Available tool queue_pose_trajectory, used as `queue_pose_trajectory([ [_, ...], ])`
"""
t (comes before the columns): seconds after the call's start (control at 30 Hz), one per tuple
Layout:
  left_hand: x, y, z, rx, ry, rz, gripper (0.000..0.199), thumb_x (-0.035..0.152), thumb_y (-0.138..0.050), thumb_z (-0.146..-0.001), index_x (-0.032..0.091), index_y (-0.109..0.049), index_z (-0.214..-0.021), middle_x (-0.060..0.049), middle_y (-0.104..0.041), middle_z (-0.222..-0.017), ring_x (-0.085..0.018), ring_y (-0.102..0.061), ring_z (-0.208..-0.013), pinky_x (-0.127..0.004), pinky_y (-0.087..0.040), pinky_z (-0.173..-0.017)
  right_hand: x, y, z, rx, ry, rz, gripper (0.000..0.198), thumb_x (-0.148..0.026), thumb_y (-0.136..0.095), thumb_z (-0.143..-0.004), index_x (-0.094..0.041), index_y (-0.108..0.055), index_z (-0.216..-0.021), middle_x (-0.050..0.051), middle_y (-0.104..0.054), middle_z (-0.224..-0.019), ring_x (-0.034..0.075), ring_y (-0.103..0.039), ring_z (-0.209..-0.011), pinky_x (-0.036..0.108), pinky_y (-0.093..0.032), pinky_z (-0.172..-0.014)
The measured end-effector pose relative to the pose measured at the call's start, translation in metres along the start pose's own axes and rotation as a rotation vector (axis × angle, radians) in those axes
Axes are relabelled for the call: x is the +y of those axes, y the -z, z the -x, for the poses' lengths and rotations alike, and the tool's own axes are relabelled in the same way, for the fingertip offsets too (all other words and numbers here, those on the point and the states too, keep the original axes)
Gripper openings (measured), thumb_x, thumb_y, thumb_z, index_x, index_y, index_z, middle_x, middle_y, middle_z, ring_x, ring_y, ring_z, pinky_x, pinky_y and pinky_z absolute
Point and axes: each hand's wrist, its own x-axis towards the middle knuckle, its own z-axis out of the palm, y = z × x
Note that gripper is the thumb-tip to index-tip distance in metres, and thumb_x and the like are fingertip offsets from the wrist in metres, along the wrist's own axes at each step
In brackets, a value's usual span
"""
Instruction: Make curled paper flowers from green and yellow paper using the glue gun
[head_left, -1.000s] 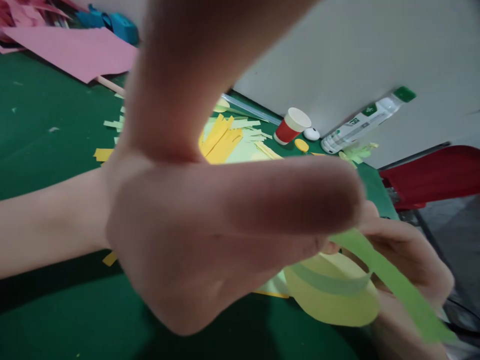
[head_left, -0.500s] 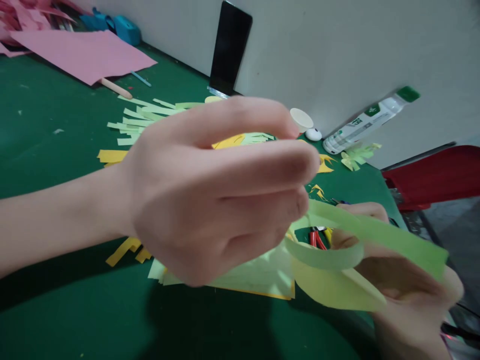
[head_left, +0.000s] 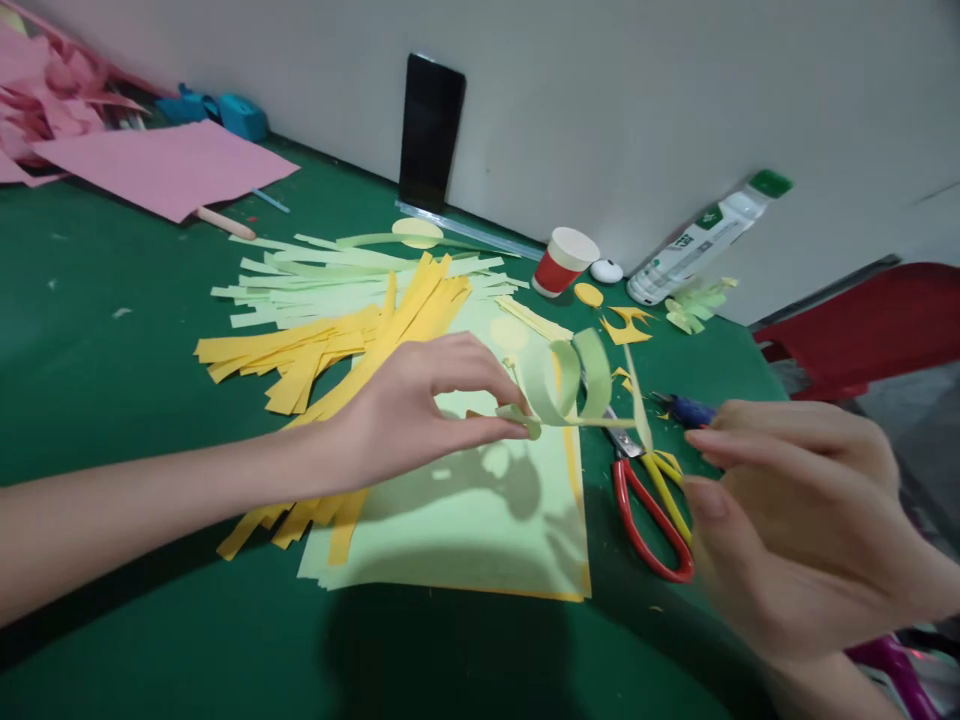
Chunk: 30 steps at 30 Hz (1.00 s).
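My left hand (head_left: 442,400) is closed, thumb and fingers pinching one end of a curled pale green paper strip (head_left: 596,375). The strip's loops hang in the air above the right edge of a stack of light green paper sheets (head_left: 465,535). To the right, my right hand (head_left: 810,520) is near the strip's far tip but apart from it, fingers bent and thumb separated, holding nothing. Red-and-yellow-handled scissors (head_left: 652,520) lie on the table between the strip and that hand.
Yellow paper strips (head_left: 315,350) and pale green strips (head_left: 300,285) overlap on the green table (head_left: 187,620). A phone (head_left: 431,135) leans on the wall. Behind stand a red-and-white cup (head_left: 562,265) and a white bottle (head_left: 697,240). Pink paper (head_left: 165,170) lies at the far left.
My left hand has moved down and away from the camera, still pinching the strip. My right hand has come off the paper strip and sits apart from it. The scissors and cup show more fully.
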Motion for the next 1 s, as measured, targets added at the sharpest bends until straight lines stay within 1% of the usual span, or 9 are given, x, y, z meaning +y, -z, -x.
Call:
queue_pose_trajectory([
  [0.1,0.013,-0.005,0.003,-0.033,0.323,0.188,0.010,0.024,-0.071,-0.069,0.017,-0.064,-0.068,0.000,-0.065,-0.071,-0.012,-0.058,-0.064,-0.023,-0.048,-0.060,-0.002,0.001,0.002,-0.029,0.123,0.106,0.057,-0.010,-0.066,-0.069,-0.030,-0.057,-0.122,0.005,-0.054,-0.076,0.020,-0.049,-0.068,0.037,-0.037,-0.056],
  [0.2,0.024,-0.009,0.005,-0.159,0.595,0.394,0.015,0.029,-0.070,-0.068,0.017,-0.062,-0.067,0.002,-0.062,-0.068,-0.009,-0.054,-0.054,-0.020,-0.044,-0.049,-0.003,0.000,0.003,-0.003,0.107,0.130,0.058,-0.011,-0.067,-0.070,-0.030,-0.055,-0.123,0.005,-0.055,-0.078,0.020,-0.050,-0.069,0.037,-0.039,-0.057],
  [0.3,0.033,-0.011,0.007,-0.283,0.755,0.567,0.018,0.030,-0.070,-0.068,0.016,-0.059,-0.063,0.003,-0.062,-0.063,-0.009,-0.056,-0.058,-0.018,-0.042,-0.052,-0.005,-0.001,0.004,0.038,0.039,0.095,0.057,-0.009,-0.066,-0.070,-0.032,-0.057,-0.121,0.004,-0.055,-0.078,0.019,-0.050,-0.070,0.036,-0.038,-0.059],
  [0.47,0.044,-0.014,0.009,-0.472,0.949,0.826,0.021,0.034,-0.068,-0.072,0.016,-0.060,-0.063,0.004,-0.065,-0.055,-0.007,-0.052,-0.054,-0.016,-0.037,-0.052,-0.013,0.002,0.003,-0.025,-0.115,0.010,0.056,-0.008,-0.063,-0.073,-0.039,-0.057,-0.118,0.001,-0.054,-0.080,0.017,-0.048,-0.074,0.034,-0.037,-0.060],
  [0.57,0.048,-0.014,0.011,-0.511,1.006,0.931,0.023,0.038,-0.068,-0.072,0.016,-0.063,-0.066,0.003,-0.064,-0.052,-0.011,-0.061,-0.061,-0.019,-0.040,-0.058,-0.017,0.002,0.002,-0.083,-0.174,-0.069,0.051,-0.009,-0.058,-0.078,-0.042,-0.057,-0.117,-0.001,-0.055,-0.080,0.014,-0.049,-0.075,0.032,-0.039,-0.062],
  [0.63,0.049,-0.014,0.013,-0.526,1.009,0.983,0.024,0.038,-0.067,-0.073,0.016,-0.063,-0.066,0.002,-0.064,-0.052,-0.013,-0.064,-0.060,-0.021,-0.043,-0.060,-0.018,0.001,0.001,-0.106,-0.215,-0.107,0.048,-0.009,-0.056,-0.080,-0.043,-0.058,-0.115,-0.002,-0.055,-0.079,0.013,-0.049,-0.074,0.030,-0.039,-0.061],
  [0.8,0.045,-0.015,0.017,-0.586,1.004,1.068,0.018,0.031,-0.065,-0.077,0.016,-0.062,-0.068,0.003,-0.064,-0.055,-0.010,-0.063,-0.049,-0.020,-0.039,-0.051,-0.019,-0.002,0.001,-0.134,-0.271,-0.134,0.041,-0.009,-0.055,-0.081,-0.040,-0.063,-0.108,-0.002,-0.055,-0.076,0.011,-0.049,-0.071,0.028,-0.040,-0.060],
  [0.9,0.043,-0.016,0.018,-0.604,0.983,1.130,0.019,0.031,-0.061,-0.080,0.015,-0.062,-0.069,0.002,-0.064,-0.055,-0.011,-0.064,-0.052,-0.018,-0.035,-0.046,-0.019,-0.003,0.001,-0.139,-0.313,-0.152,0.036,-0.009,-0.055,-0.081,-0.037,-0.066,-0.101,-0.003,-0.055,-0.074,0.010,-0.049,-0.070,0.026,-0.040,-0.059],
  [1.0,0.044,-0.015,0.017,-0.605,0.970,1.126,0.020,0.030,-0.060,-0.080,0.015,-0.062,-0.068,0.001,-0.064,-0.054,-0.012,-0.066,-0.058,-0.018,-0.035,-0.046,-0.020,-0.004,0.000,-0.149,-0.339,-0.155,0.029,-0.009,-0.054,-0.081,-0.032,-0.069,-0.092,-0.003,-0.054,-0.072,0.008,-0.049,-0.069,0.023,-0.040,-0.057],
])
